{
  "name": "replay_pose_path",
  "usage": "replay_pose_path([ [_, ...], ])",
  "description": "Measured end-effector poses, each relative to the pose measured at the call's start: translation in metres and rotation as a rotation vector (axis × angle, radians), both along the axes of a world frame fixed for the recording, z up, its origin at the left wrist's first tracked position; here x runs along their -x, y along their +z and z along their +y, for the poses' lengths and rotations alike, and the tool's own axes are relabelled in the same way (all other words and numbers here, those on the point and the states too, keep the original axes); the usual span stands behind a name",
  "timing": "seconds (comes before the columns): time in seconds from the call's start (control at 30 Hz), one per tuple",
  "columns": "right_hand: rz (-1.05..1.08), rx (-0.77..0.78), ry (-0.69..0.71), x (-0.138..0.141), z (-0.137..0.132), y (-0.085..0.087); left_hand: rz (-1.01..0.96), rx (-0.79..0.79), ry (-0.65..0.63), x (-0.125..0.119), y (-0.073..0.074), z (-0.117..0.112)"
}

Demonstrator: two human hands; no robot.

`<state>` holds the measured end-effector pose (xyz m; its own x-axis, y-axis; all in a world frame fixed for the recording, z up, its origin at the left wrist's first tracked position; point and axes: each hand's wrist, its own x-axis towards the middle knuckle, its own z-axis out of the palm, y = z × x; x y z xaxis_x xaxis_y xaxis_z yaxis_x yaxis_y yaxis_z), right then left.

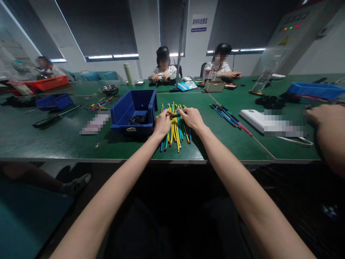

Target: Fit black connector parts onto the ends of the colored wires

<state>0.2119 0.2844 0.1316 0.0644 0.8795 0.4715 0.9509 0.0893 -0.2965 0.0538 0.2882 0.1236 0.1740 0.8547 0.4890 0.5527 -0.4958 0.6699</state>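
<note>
A short black piece (175, 116) lies crosswise between my hands, over a spread of yellow, green and blue wires (174, 135) on the green table (134, 149). My left hand (162, 123) is closed on the piece's left end. At its other end, the fingers of my right hand (193, 118) pinch it. Fingertips partly hide the piece, so its exact kind is unclear. Just left of my left hand stands a blue bin (132, 126) with small black parts (139, 119) inside.
More wires (225, 114) and a white device with a cable (253, 120) lie to the right, near another person's arm (330, 133). On the left are a screwdriver (55, 118) and a smaller blue bin (54, 102). People sit across the table, near a small carton (215, 86).
</note>
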Motion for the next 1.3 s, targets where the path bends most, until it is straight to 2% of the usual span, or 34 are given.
replay_pose_path([
  [0.77,0.013,0.01,-0.03,0.0027,-0.0046,0.0026,-0.026,0.041,-0.038,0.0004,0.0019,-0.0021],
  [1.1,0.022,0.031,-0.018,0.0021,-0.0047,0.0039,-0.042,0.037,0.023,-0.0011,0.0008,-0.0017],
  [1.3,-0.014,0.012,-0.056,-0.0022,-0.0035,0.0001,-0.038,0.025,0.047,0.0,0.0012,-0.0026],
])
